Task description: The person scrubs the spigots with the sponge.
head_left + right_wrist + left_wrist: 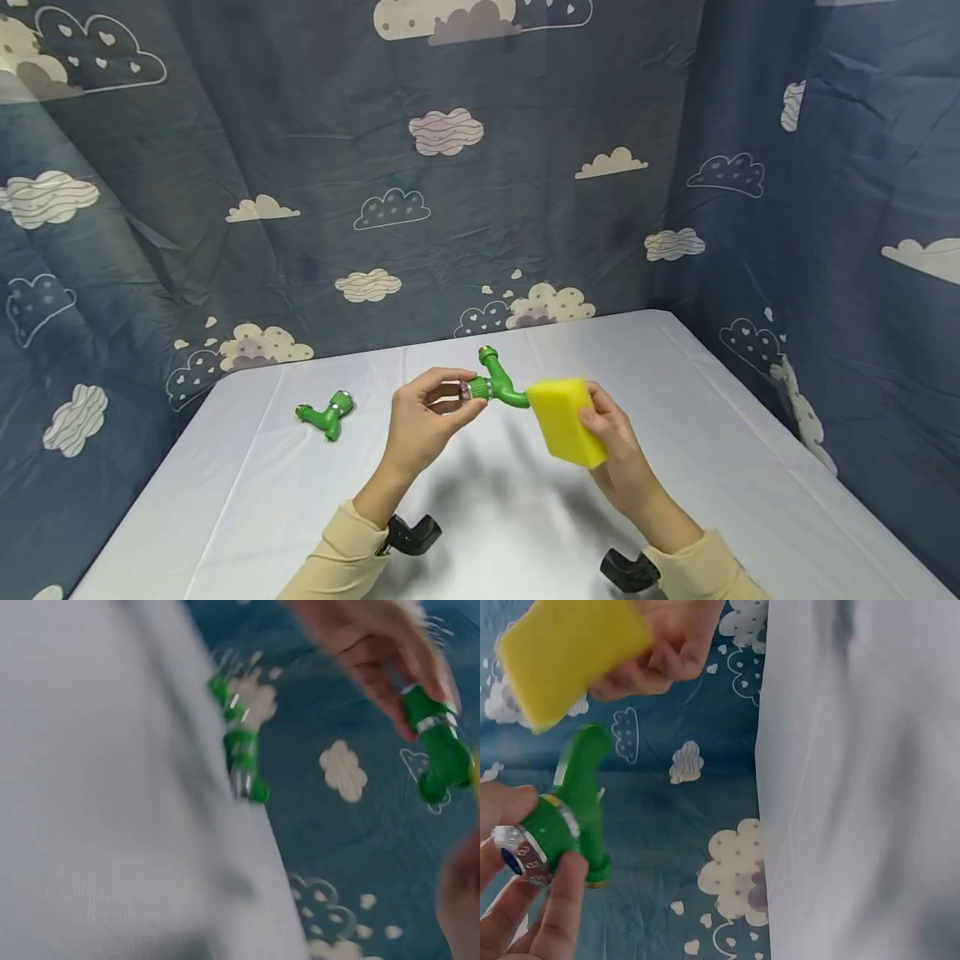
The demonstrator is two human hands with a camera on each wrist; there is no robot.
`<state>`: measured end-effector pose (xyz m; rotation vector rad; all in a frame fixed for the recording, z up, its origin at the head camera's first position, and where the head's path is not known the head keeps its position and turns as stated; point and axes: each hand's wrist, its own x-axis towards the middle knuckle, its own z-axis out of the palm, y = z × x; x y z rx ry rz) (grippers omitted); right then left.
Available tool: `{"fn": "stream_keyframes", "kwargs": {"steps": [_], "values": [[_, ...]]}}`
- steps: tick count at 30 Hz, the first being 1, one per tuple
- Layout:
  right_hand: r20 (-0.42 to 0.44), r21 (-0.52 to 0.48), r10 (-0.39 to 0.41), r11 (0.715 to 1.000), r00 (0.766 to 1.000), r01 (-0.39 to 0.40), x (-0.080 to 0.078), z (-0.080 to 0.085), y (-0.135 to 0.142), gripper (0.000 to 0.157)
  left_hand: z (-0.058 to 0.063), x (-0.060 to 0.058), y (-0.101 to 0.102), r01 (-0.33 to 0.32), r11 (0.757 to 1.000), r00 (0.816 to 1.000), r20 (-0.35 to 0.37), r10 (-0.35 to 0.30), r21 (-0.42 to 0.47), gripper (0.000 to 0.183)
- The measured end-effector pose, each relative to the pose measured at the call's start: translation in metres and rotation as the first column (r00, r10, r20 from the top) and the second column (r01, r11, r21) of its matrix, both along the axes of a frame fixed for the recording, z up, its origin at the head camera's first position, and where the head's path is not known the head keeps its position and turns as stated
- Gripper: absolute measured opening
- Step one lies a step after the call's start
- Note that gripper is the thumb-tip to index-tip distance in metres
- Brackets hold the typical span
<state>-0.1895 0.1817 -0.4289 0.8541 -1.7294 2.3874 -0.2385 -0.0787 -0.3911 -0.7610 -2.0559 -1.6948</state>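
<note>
Between the thumb and fingers of my left hand [423,425] is a green tap [506,390], pinched by its clear-and-green knob end. In the left wrist view, that tap [585,802] shows a silver band and a knob with a dark blue centre. My right hand [618,450] grips a yellow sponge [566,421] by its right side. The sponge is at the tap's spout; whether they touch I cannot tell in the head view, while a gap shows between them in the left wrist view.
A second green tap [327,415] lies on the white-covered table [255,508], left of my left hand. Behind and at both sides hangs a dark blue cloth [300,150] with a cloud print. Black wrist mounts [414,535] stick out below both hands.
</note>
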Motion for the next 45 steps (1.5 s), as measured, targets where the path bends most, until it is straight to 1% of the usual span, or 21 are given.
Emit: {"fn": "stream_keyframes", "kwargs": {"steps": [1,2,3,5,7,9,13,15,17,20,23,25,28,30,31,32,34,35,37,40,45], "values": [[-0.1,0.096,-0.117,0.987,0.988,0.127,0.0,-0.001,-0.003,0.029,0.0,0.001,0.001,0.011,0.999,1.0,-0.002,-0.011,-0.03,0.033],[-0.201,0.178,-0.216,0.951,0.955,0.252,0.0,-0.002,-0.006,0.033,0.0,0.002,0.001,0.033,0.998,0.999,-0.011,-0.034,-0.059,0.033],[-0.301,0.239,-0.288,0.9,0.909,0.365,-0.001,-0.004,-0.008,0.037,0.0,0.003,0.002,0.049,0.994,0.998,-0.027,-0.052,-0.095,0.033],[-0.468,0.303,-0.361,0.792,0.807,0.53,-0.001,-0.006,-0.013,0.046,0.001,0.007,0.004,0.083,0.985,0.994,-0.064,-0.093,-0.153,0.033],[-0.566,0.322,-0.389,0.707,0.727,0.629,-0.001,-0.008,-0.017,0.052,0.004,0.01,0.004,0.098,0.974,0.986,-0.112,-0.123,-0.206,0.033],[-0.581,0.334,-0.427,0.651,0.693,0.682,-0.002,-0.009,-0.018,0.052,0.008,0.013,0.003,0.111,0.964,0.978,-0.144,-0.149,-0.242,0.033],[-0.487,0.35,-0.551,0.588,0.678,0.729,-0.004,-0.009,-0.014,0.046,0.014,0.018,-0.001,0.135,0.957,0.967,-0.175,-0.183,-0.256,0.033],[-0.435,0.329,-0.585,0.604,0.684,0.726,-0.005,-0.009,-0.012,0.043,0.015,0.018,-0.001,0.125,0.959,0.963,-0.199,-0.179,-0.254,0.033],[-0.424,0.295,-0.572,0.646,0.702,0.704,-0.005,-0.008,-0.011,0.043,0.015,0.019,0.0,0.109,0.959,0.955,-0.242,-0.174,-0.26,0.034],[-0.48,0.265,-0.493,0.707,0.726,0.656,-0.002,-0.009,-0.012,0.046,0.014,0.017,0.003,0.074,0.947,0.918,-0.349,-0.187,-0.311,0.036],[-0.511,0.289,-0.448,0.714,0.733,0.638,-0.001,-0.01,-0.013,0.046,0.014,0.014,0.001,0.065,0.932,0.867,-0.442,-0.229,-0.355,0.037],[-0.485,0.314,-0.469,0.694,0.738,0.648,-0.002,-0.01,-0.014,0.043,0.016,0.013,-0.002,0.078,0.927,0.847,-0.466,-0.256,-0.367,0.036],[-0.371,0.377,-0.518,0.674,0.77,0.635,-0.006,-0.007,-0.016,0.034,0.021,0.013,-0.01,0.176,0.931,0.854,-0.421,-0.306,-0.321,0.037],[-0.264,0.415,-0.522,0.697,0.811,0.584,-0.009,-0.003,-0.018,0.028,0.025,0.014,-0.015,0.27,0.927,0.861,-0.364,-0.354,-0.261,0.038],[-0.201,0.423,-0.501,0.731,0.842,0.536,-0.01,-0.002,-0.018,0.027,0.026,0.014,-0.016,0.319,0.92,0.861,-0.336,-0.381,-0.227,0.038],[-0.138,0.425,-0.46,0.772,0.877,0.472,-0.012,0.0,-0.018,0.027,0.027,0.015,-0.017,0.36,0.911,0.86,-0.308,-0.407,-0.199,0.038],[0.0,0.383,-0.316,0.876,0.949,0.292,-0.012,0.001,-0.017,0.029,0.026,0.015,-0.018,0.414,0.894,0.856,-0.262,-0.446,-0.168,0.036],[0.068,0.346,-0.226,0.919,0.972,0.19,-0.012,0.002,-0.016,0.032,0.026,0.014,-0.017,0.421,0.892,0.858,-0.247,-0.451,-0.168,0.035],[0.179,0.255,-0.047,0.967,0.983,-0.001,-0.01,0.001,-0.013,0.035,0.024,0.012,-0.016,0.413,0.894,0.865,-0.23,-0.445,-0.176,0.035],[0.263,0.139,0.131,0.975,0.956,-0.172,-0.008,0.0,-0.007,0.037,0.022,0.01,-0.016,0.368,0.91,0.882,-0.238,-0.407,-0.193,0.035],[0.224,0.003,0.273,0.96,0.936,-0.28,-0.005,0.001,0.001,0.034,0.021,0.007,-0.016,0.31,0.932,0.899,-0.261,-0.352,-0.188,0.034]]}}
